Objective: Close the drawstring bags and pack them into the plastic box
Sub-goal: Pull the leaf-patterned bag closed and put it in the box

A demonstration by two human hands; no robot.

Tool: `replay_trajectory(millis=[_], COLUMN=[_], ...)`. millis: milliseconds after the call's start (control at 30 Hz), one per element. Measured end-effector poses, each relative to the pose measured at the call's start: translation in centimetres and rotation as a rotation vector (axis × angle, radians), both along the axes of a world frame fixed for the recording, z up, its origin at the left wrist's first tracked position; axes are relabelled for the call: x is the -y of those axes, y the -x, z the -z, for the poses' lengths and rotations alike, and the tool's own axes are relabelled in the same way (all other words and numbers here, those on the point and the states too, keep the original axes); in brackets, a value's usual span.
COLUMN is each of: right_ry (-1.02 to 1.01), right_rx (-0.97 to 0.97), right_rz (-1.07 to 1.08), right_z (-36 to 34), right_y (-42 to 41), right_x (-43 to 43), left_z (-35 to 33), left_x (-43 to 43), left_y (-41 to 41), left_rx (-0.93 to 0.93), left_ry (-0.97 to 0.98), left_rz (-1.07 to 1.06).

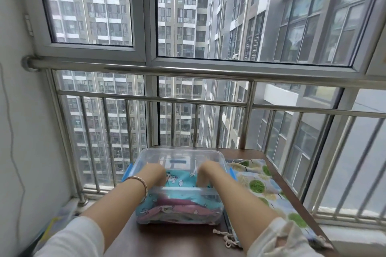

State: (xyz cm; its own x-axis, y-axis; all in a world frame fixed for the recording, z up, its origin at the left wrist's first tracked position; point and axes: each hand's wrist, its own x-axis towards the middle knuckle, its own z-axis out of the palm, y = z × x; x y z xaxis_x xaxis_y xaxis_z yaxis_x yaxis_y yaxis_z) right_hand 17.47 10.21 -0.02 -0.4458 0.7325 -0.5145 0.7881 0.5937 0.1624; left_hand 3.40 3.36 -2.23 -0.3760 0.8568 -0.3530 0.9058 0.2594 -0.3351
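A clear plastic box point(180, 151) with blue side latches stands on a dark brown table point(167, 240). Inside it lies a blue cartoon-print drawstring bag point(181, 179), which fills the bottom and shows through the front wall. Both my hands reach down into the box. My left hand point(155, 173), with a bangle on its wrist, is at the bag's left end. My right hand point(205, 175) is at its right end. Their fingers point down onto the bag and are hidden. A second bag point(259, 185), white with green and yellow leaf prints, lies flat right of the box.
The leaf-print bag's cord point(226, 238) trails on the table near my right forearm. A steel railing point(188, 71) and windows stand just behind the table. A white wall with a thin cable is at the left. Something lies on the floor at the lower left.
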Motion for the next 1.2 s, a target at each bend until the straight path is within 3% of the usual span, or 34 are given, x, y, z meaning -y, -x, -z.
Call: replay_trajectory(millis=[167,267,333,433,467,533,633,800,1000,1200], right_ry=[0.178,0.394,0.421,0.228,0.139,0.009,-0.041,0.244,0.305,0.17], right_rx=[-0.025,-0.284,-0.66,-1.131,-1.218,-1.262,-1.037,-0.495,-0.217,0.024], right_rz=[0.072,0.21,0.301,0.346,0.381,0.468,0.567,0.553,0.472,0.341], right_z=[-0.4,-1.7,-4.1,-7.4,-7.7,-6.9,-3.2,3.7,6.9,6.4], right_y=[-0.6,-1.3,-3.0,-7.2,-8.9,-12.0,-16.6,-21.9,-23.1,-21.1], right_x=[-0.3,-1.3,-1.7,-2.2,-2.7,-3.5,-4.3,-3.2,-1.1,-0.3], left_z=[-0.3,-1.9,-3.4,-6.0,-6.7,-7.0,-4.8,2.6,5.4,3.6], left_x=[0.2,-0.2,-1.2,-2.0,-1.9,-1.4,-0.7,0.3,-0.4,-1.8], left_y=[0.0,0.3,-0.9,-6.1,-8.7,-13.8,-20.1,-24.8,-24.4,-24.5], left_rx=[0.067,0.183,0.259,0.341,0.348,0.337,0.328,0.258,0.217,0.199], left_ry=[-0.01,0.11,-0.053,-0.54,-0.627,-0.616,-0.355,-0.048,-0.12,-0.127], left_rz=[-0.095,-0.12,-0.068,0.11,0.17,0.266,0.428,0.558,0.548,0.545])
